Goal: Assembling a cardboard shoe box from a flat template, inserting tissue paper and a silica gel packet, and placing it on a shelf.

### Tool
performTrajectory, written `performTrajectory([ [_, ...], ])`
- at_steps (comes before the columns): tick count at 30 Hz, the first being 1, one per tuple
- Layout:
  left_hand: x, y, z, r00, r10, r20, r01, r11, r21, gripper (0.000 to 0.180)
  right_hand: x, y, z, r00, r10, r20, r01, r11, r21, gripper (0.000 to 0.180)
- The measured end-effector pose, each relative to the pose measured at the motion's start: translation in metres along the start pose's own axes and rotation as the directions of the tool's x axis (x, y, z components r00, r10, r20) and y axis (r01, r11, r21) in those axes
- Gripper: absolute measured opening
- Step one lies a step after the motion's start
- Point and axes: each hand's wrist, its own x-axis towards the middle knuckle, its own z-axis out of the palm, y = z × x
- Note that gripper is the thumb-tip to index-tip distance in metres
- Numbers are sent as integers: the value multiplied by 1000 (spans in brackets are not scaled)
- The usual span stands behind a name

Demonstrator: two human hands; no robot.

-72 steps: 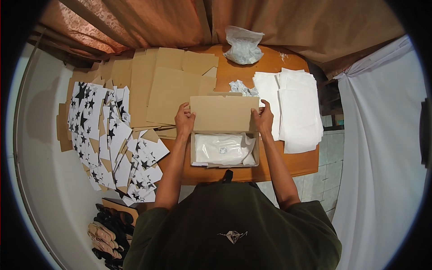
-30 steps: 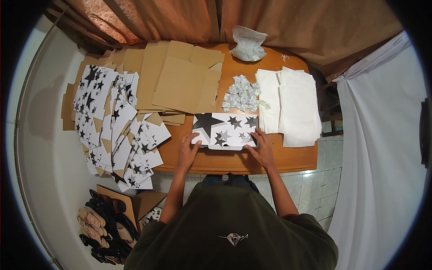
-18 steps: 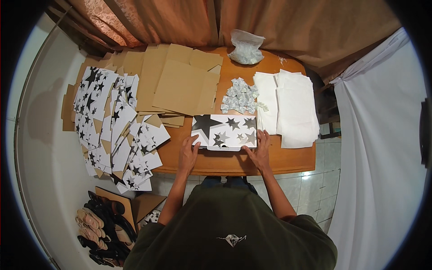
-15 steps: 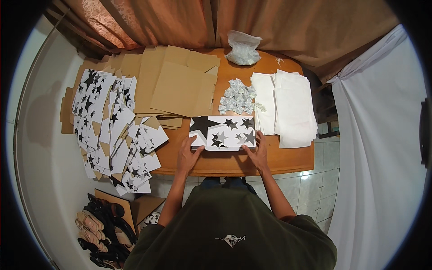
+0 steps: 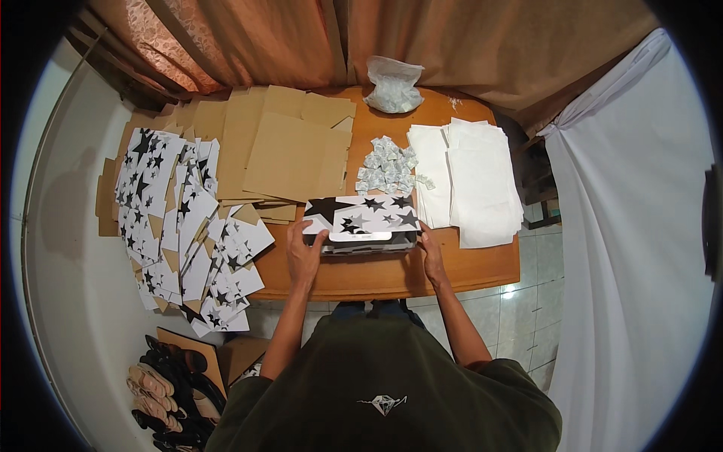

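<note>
A cardboard box point(image 5: 369, 213) with black and grey stars on white sits near the front edge of the wooden table, before me. Its lid is partly raised at the front, with a white tab point(image 5: 360, 236) along the lid's edge. A dark gap shows below the tab, above the front wall point(image 5: 367, 247). My left hand point(image 5: 306, 255) holds the left front corner, thumb at the front and fingers along the side. My right hand point(image 5: 431, 255) grips the right end, its thumb near the lid's corner. The inside of the box is hidden in shadow.
On the left lie overlapping star-printed box blanks point(image 5: 151, 203) and brown cardboard sheets point(image 5: 294, 154). Small white packets point(image 5: 386, 166) form a heap behind the box, near a plastic bag point(image 5: 394, 87). White paper stacks point(image 5: 482, 181) lie right. Shoes point(image 5: 162, 388) stand at lower left.
The lid's front edge has come up, opening a dark gap above the front wall. Both hands remain at the ends of the box. The whole view has shifted slightly.
</note>
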Motion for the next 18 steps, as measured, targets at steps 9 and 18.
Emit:
performTrajectory([
  [9,50,13,-1,989,41,-141,-26,994,110,45,1,-29,10,999,17,32,-9,968,-252,44],
  [18,63,21,0,994,0,-112,9,997,83,45,1,-38,22,993,-81,83,115,751,-651,37],
])
